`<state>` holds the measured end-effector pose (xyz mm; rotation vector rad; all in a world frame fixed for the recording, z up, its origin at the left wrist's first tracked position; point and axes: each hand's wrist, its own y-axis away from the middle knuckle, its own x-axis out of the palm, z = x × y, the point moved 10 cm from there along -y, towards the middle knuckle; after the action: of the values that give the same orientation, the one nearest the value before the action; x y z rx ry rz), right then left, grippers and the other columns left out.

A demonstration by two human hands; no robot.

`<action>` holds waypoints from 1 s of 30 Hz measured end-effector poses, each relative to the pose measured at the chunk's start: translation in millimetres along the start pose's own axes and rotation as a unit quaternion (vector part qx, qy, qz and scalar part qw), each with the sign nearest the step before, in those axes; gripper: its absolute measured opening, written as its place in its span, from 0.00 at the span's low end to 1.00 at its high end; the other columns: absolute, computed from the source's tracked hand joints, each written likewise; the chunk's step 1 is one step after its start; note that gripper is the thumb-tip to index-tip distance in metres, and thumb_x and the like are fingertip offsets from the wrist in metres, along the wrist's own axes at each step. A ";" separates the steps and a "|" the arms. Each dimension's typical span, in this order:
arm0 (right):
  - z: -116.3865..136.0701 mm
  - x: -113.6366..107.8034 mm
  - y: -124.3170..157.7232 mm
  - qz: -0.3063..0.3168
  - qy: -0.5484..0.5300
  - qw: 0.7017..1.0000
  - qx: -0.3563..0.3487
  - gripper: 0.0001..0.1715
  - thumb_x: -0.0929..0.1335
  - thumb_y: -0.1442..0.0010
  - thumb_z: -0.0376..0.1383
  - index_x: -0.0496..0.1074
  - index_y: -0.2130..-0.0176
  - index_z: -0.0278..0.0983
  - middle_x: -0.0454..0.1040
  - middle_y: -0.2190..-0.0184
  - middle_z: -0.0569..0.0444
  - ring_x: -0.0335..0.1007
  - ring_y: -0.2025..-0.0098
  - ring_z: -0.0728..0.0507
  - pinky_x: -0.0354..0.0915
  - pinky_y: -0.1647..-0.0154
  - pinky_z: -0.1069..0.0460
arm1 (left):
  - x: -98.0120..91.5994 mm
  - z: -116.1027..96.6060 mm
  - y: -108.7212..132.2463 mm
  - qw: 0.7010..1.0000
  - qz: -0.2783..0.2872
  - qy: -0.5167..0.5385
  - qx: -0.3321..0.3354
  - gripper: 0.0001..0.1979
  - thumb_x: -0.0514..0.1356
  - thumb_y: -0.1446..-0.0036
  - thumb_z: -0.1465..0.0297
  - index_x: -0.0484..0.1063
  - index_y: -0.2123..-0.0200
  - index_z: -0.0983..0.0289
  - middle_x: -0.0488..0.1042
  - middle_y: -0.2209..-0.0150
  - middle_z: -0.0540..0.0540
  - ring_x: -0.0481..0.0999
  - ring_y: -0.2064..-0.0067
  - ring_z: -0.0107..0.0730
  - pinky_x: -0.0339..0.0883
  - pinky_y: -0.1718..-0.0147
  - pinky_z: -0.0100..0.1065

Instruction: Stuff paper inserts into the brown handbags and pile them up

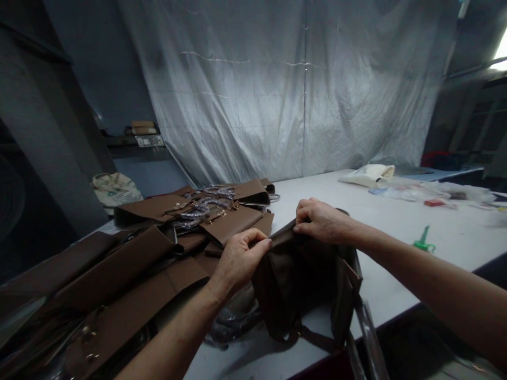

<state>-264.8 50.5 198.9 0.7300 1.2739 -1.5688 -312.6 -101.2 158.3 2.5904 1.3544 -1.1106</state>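
Note:
A dark brown handbag (273, 295) stands at the near edge of the white table, its mouth facing me and its dark lining showing. My left hand (243, 256) pinches the bag's upper edge at the left corner between thumb and fingers. Farther right along that same edge, my right hand (319, 220) is closed with the rim gripped under its thumb. A plastic-wrapped strap (370, 338) hangs from the bag's right side over the table edge. Clear-wrapped handles (233, 322) lie below my left hand. The inside of the bag is mostly in shadow.
Many brown handbags (142, 287) are piled on the left, several with wrapped handles. On the white table (392, 232) to the right stand a green bottle (423, 243) with a pointed tip, clear plastic bags (428, 192) and a cream cloth bag (366, 174). A silver sheet (269, 105) hangs behind.

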 end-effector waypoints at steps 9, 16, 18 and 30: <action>11.3 -4.4 -1.9 -0.003 0.083 0.996 0.025 0.08 0.68 0.48 0.37 0.72 0.76 0.37 0.70 0.66 0.53 0.60 0.59 0.42 0.54 0.62 0.49 | 5.4 2.8 -1.3 1.000 0.025 0.019 -0.002 0.13 0.54 0.44 0.60 0.70 0.70 0.65 0.67 0.75 0.48 0.63 0.74 0.23 0.53 0.76 0.24; 16.0 -4.9 -3.3 -0.005 0.106 0.994 0.029 0.09 0.66 0.48 0.36 0.74 0.76 0.38 0.71 0.66 0.52 0.59 0.59 0.42 0.50 0.64 0.48 | 9.4 -15.7 -8.0 0.996 0.086 0.018 0.011 0.13 0.56 0.48 0.66 0.72 0.62 0.66 0.71 0.71 0.51 0.66 0.72 0.27 0.56 0.75 0.25; 16.5 -4.3 -4.5 -0.005 0.113 0.993 0.026 0.09 0.65 0.48 0.35 0.74 0.75 0.38 0.72 0.66 0.52 0.59 0.60 0.42 0.48 0.66 0.48 | 17.7 -26.2 -16.0 0.989 0.148 -0.019 0.011 0.17 0.57 0.53 0.69 0.73 0.58 0.65 0.70 0.73 0.51 0.66 0.74 0.26 0.55 0.77 0.25; 4.1 -5.1 -2.8 -0.010 0.100 0.994 0.036 0.10 0.66 0.46 0.36 0.73 0.76 0.37 0.71 0.65 0.52 0.59 0.58 0.42 0.48 0.64 0.48 | 46.3 -36.4 -63.6 0.968 0.181 -0.161 0.060 0.10 0.60 0.58 0.69 0.72 0.69 0.66 0.71 0.72 0.51 0.68 0.69 0.31 0.58 0.74 0.27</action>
<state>-265.1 48.2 205.7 0.9412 1.3791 -1.5952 -320.1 -16.9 176.8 2.4476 0.7338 -1.4912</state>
